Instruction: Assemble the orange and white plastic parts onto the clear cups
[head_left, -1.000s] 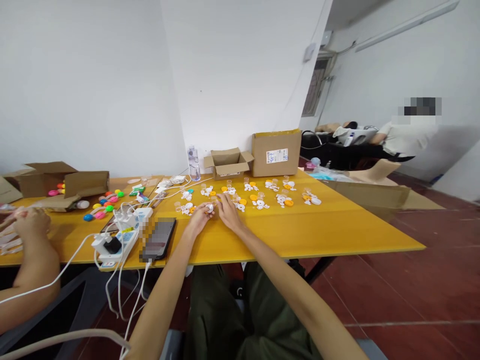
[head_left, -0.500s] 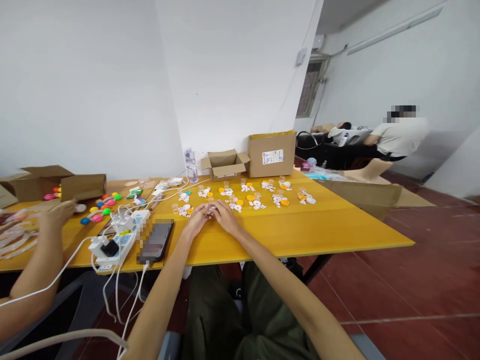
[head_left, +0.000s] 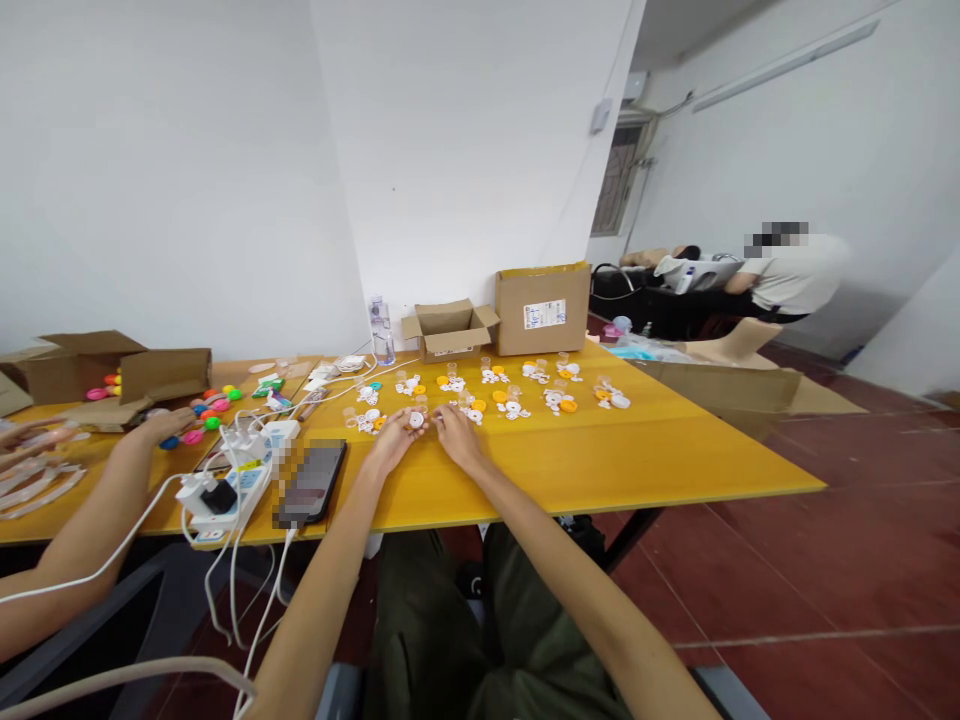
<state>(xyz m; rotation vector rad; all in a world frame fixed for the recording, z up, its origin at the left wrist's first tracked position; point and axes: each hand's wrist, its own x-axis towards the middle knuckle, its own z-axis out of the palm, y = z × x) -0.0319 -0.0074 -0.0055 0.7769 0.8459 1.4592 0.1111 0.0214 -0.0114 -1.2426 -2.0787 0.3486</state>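
Note:
My left hand (head_left: 394, 440) is closed on a small round white plastic part (head_left: 416, 421), held just above the table. A short way to its right is my right hand (head_left: 456, 436), its fingers bent and pinched together; what they hold, if anything, is too small to make out. Around and beyond both hands lie several small groups of white plastic pieces, such as this white cluster (head_left: 514, 408), with orange discs (head_left: 568, 406) and clear cups (head_left: 604, 382) among them.
Cardboard boxes (head_left: 544, 308) stand at the table's back edge beside a water bottle (head_left: 382, 332). To my left are a phone (head_left: 313, 482), a power strip (head_left: 247, 480) with cables, colourful balls (head_left: 214, 408) and a co-worker's arm (head_left: 105, 500). Another person (head_left: 799, 272) sits far right.
My hands were together and have moved apart, with the white part now showing in the left one. The co-worker's hand at left has moved right and down towards the colourful balls.

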